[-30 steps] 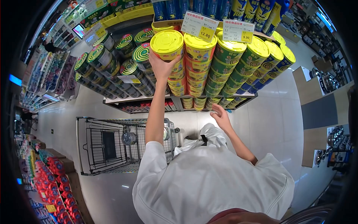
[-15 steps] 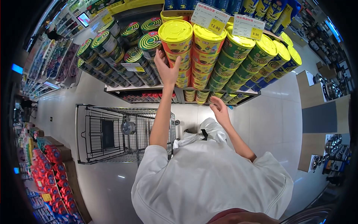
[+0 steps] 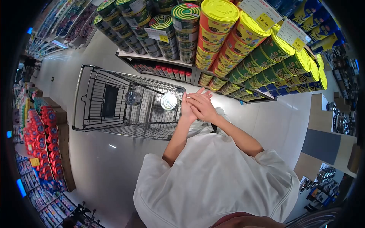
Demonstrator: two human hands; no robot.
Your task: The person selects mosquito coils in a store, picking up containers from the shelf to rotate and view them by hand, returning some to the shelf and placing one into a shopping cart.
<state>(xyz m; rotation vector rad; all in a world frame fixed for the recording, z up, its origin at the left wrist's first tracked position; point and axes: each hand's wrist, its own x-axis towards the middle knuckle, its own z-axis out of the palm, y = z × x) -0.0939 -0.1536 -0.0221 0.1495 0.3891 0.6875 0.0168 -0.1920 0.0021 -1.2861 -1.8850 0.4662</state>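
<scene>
My left hand point(image 3: 187, 107) and my right hand point(image 3: 204, 109) meet in front of my body, beside the shopping cart's right end. They touch, the right partly over the left, with fingers stretched out and nothing visible in them. In the wire shopping cart point(image 3: 131, 133) lie a dark round container point(image 3: 132, 98) and a bright silver disc point(image 3: 169, 102), which looks like the end of a tin. Above my hands, on the shelf, stand stacked orange-and-yellow tubs with yellow lids point(image 3: 219, 10). Tins with green spiral tops point(image 3: 185, 12) are stacked to their left.
Green tubs point(image 3: 262, 60) and price signs point(image 3: 261, 13) fill the display's right side. Red bottles point(image 3: 167, 71) line the lower shelf. A stack of red packages point(image 3: 42, 140) stands at left. Pots and pans point(image 3: 340, 117) are displayed at right, past the pale floor point(image 3: 262, 117).
My left hand has come down from the tub stack and joined my right hand. The silver disc now shows in the cart. The camera view has tilted and turned.
</scene>
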